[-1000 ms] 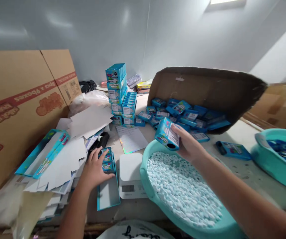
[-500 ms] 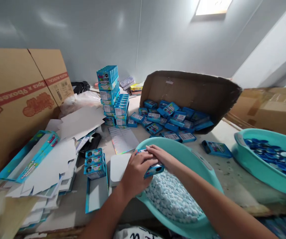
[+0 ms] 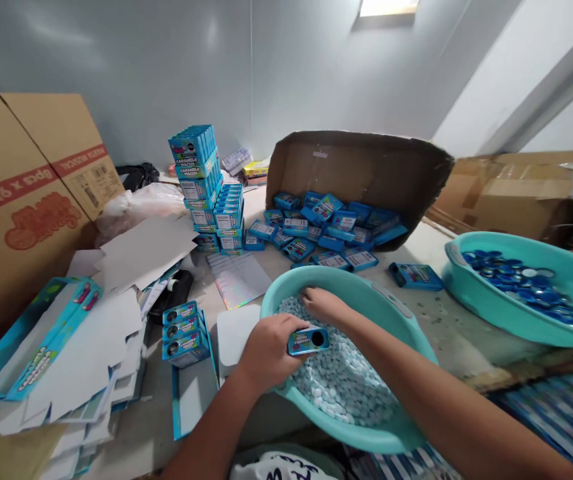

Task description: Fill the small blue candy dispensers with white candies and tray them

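My left hand is closed around a small blue candy box, held over the near left rim of a turquoise basin. The box's end with a dark round hole faces right. Inside the basin lie many small pale blue candies. My right hand reaches down into them at the far left of the basin, its fingers curled at the candies' surface. What is between those fingers is hidden. Left of the basin, several matching boxes stand in the back of a blue display tray.
Stacked blue boxes stand behind. Loose boxes spill from a tipped cardboard carton. A second turquoise basin at right holds blue lids. Flattened white card sheets and a large carton are at left.
My right hand has left the box and gone down into the candies. My left hand keeps hold of the box, whose holed end is now plainly visible. The view has shifted right.
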